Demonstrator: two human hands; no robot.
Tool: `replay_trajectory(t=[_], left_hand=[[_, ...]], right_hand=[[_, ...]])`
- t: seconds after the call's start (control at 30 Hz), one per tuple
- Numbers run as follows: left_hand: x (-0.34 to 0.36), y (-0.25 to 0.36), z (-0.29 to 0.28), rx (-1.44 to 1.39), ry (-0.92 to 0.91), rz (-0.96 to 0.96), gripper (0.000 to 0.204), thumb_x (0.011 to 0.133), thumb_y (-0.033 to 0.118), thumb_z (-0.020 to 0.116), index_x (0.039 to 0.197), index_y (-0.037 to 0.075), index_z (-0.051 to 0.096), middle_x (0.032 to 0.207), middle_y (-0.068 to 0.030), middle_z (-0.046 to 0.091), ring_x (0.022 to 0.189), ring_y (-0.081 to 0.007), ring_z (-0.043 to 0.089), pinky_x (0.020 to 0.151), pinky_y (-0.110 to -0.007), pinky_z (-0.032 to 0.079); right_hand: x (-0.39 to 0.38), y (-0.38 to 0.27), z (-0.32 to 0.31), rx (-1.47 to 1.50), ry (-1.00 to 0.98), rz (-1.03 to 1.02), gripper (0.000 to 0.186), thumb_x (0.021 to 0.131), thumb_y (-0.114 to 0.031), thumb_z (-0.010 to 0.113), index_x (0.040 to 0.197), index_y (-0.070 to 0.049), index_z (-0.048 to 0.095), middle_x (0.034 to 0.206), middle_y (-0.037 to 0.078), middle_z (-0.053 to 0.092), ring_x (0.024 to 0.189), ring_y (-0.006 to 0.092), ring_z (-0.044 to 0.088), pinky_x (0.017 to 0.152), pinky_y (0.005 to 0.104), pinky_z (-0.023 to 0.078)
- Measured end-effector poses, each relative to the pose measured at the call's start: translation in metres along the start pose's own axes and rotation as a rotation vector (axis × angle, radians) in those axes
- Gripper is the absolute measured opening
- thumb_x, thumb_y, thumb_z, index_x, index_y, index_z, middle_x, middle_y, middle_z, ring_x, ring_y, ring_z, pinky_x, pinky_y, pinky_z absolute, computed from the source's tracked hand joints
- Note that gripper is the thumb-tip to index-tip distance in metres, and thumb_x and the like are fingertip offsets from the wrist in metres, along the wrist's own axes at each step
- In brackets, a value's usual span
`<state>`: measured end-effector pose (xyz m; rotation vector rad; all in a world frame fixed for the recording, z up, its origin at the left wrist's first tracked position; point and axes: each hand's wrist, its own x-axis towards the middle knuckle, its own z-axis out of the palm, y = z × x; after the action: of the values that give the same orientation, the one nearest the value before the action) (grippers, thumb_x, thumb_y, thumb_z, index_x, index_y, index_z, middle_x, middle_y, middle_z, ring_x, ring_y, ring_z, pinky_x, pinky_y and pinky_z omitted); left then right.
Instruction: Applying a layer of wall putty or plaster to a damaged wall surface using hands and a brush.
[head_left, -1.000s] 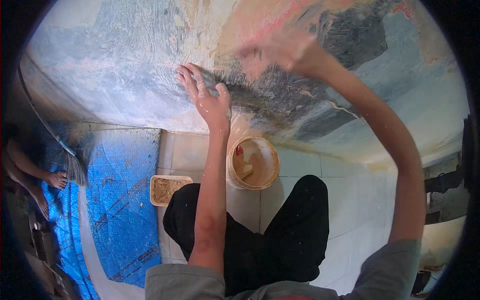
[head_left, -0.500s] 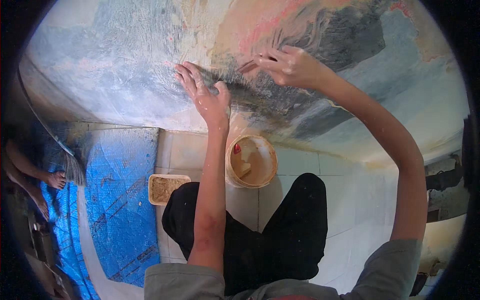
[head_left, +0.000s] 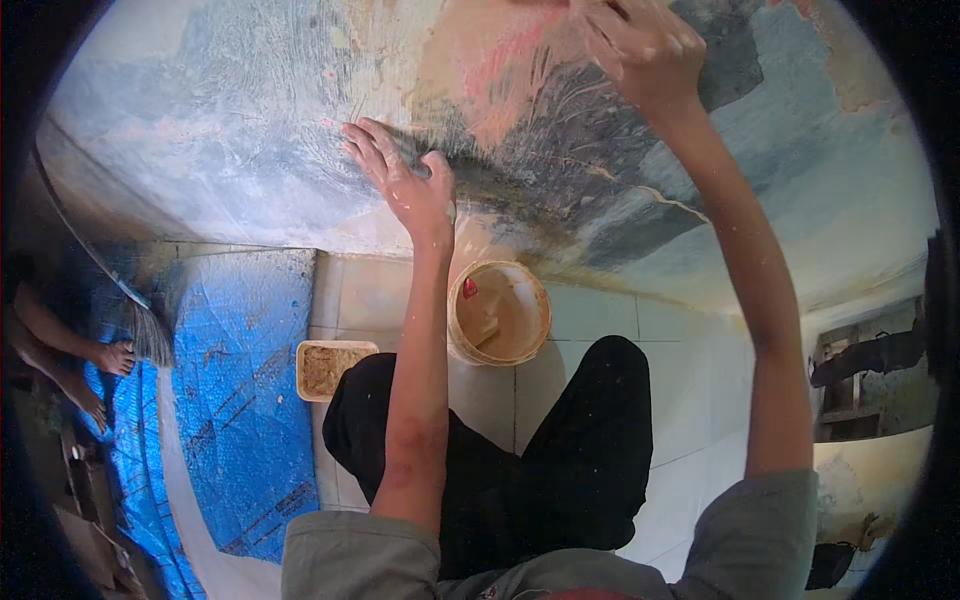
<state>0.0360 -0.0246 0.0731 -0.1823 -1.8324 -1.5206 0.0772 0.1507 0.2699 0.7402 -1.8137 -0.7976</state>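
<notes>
My left hand (head_left: pixel 400 180) rests with spread, putty-smeared fingers against the mottled, textured wall (head_left: pixel 230 120), patched in grey, white, peach and pink. My right hand (head_left: pixel 650 55) is higher at the upper right, its fingers closed on a thin flat brownish tool (head_left: pixel 556 6), partly out of view at the top edge. Below my hands, a round bucket (head_left: pixel 515 320) of beige material with a small red item inside stands on white tiles. A shallow cream tub (head_left: pixel 336 365) with beige residue sits beside my bent left knee.
Blue sheeting (head_left: pixel 240 400) covers the floor at left, with a broom (head_left: pixel 150 340) across it. Another person's bare feet (head_left: pixel 105 360) are at the far left edge. A dark bracket-like shape (head_left: pixel 860 355) is at the right edge. My bent legs (head_left: pixel 580 430) are below me.
My right hand with the tool has moved up and to the right toward the top edge. My left hand has stayed on the wall, shifting only slightly.
</notes>
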Motion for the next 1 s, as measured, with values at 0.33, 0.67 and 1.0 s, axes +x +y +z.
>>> replay_trajectory(t=[0.33, 0.67, 1.0], left_hand=[[0.001, 0.003, 0.001, -0.016, -0.003, -0.046, 0.083, 0.07, 0.005, 0.049, 0.147, 0.011, 0.017, 0.152, -0.0198, 0.011, 0.137, -0.0447, 0.012, 0.112, -0.048, 0.017], [0.002, 0.003, 0.001, 0.018, -0.012, -0.05, 0.085, 0.068, 0.004, 0.05, 0.147, 0.01, 0.016, 0.151, -0.0197, 0.011, 0.137, -0.0447, 0.012, 0.112, -0.049, 0.017], [0.003, 0.001, 0.002, 0.024, 0.02, -0.006, 0.087, 0.066, 0.004, 0.05, 0.146, 0.009, 0.016, 0.151, -0.0214, 0.013, 0.136, -0.0467, 0.013, 0.111, -0.051, 0.017]], right_hand=[[-0.001, -0.014, 0.001, 0.042, -0.035, 0.102, 0.021, 0.071, -0.011, 0.064, 0.092, -0.011, 0.066, 0.091, 0.002, 0.065, 0.066, 0.0117, 0.062, 0.048, 0.0273, 0.05], [0.002, -0.034, 0.005, 0.006, -0.048, 0.1, 0.02, 0.073, -0.011, 0.062, 0.092, -0.013, 0.067, 0.085, -0.001, 0.062, 0.069, 0.0099, 0.062, 0.049, 0.0234, 0.049], [0.004, -0.035, 0.002, 0.133, -0.015, -0.006, 0.018, 0.069, -0.009, 0.061, 0.085, -0.014, 0.066, 0.079, 0.001, 0.062, 0.067, 0.011, 0.062, 0.049, 0.0253, 0.049]])
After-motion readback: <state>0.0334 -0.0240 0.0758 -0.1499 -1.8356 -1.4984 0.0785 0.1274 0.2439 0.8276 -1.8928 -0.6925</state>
